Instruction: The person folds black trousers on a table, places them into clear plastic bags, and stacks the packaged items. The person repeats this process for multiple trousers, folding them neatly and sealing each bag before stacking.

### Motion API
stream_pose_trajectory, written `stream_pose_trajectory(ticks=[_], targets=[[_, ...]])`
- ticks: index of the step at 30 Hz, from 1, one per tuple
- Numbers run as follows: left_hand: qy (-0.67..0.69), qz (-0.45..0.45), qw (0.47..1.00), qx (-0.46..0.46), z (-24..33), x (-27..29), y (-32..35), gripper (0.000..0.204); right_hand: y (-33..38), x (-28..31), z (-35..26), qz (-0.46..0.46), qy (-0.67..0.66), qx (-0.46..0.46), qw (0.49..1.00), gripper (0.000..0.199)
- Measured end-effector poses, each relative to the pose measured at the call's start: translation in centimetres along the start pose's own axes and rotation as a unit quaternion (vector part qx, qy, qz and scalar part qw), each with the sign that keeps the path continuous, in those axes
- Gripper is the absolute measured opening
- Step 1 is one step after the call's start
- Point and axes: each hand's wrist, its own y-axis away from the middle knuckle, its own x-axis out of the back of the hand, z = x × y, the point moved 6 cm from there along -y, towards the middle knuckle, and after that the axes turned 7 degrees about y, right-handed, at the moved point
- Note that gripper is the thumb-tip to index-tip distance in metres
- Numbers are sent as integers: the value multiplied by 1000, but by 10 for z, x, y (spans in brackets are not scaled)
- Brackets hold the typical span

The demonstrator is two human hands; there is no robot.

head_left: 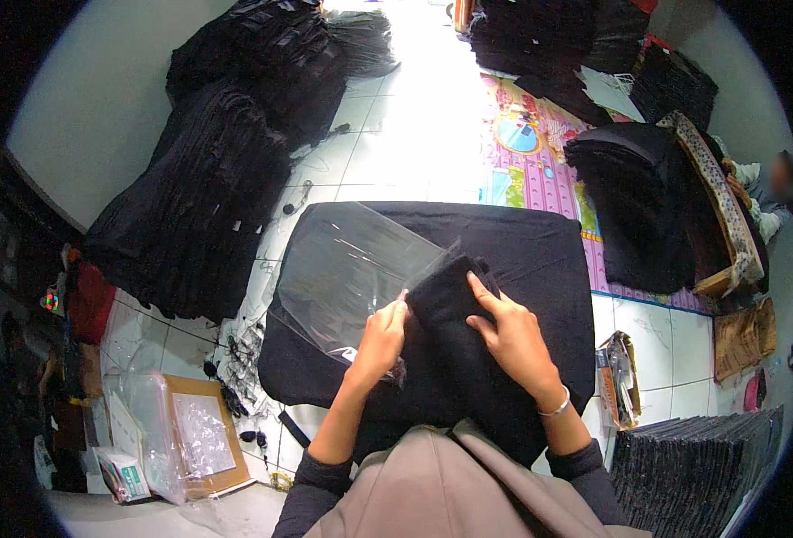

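1. My left hand (380, 341) is pinched on the near edge of a clear, glossy plastic bag (351, 269), which lies flat on the left of the black-covered bench (540, 247).
2. My right hand (517, 345), well apart from it, lies on a thick, folded black cloth (441, 300) at mid-bench, thumb and forefinger spread; whether the other fingers grip, I cannot tell.
3. The cloth's far corner meets the bag's right edge; I cannot tell whether it is inside or over it.
4. I judge that the thin film could crease or split if the bulky cloth pushed against it, and the folds could loosen if the right hand eased off.
5. Writing: the green-and-white printed box (125, 477) and the pale sheet on brown cardboard (206, 435) are too blurred for me to read. A white patch on the bag may be label or glare.
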Motion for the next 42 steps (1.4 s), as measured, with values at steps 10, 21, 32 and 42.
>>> stream_pose_trajectory(ticks=[10,21,32,42], targets=[[-138,70,980,-128,10,-16,20,51,17,37,26,72,127,-55,988,59],[-138,87,983,-81,18,-12,14,36,32,22,-1,9,14,2,1000,59],[-177,11,963,-202,63,-24,30,47,-3,-20,4,-190,-130,96,968,62],[140,-294,913,-247,101,-64,48,49,-7,-46,21,-288,-243,173,910,50]])
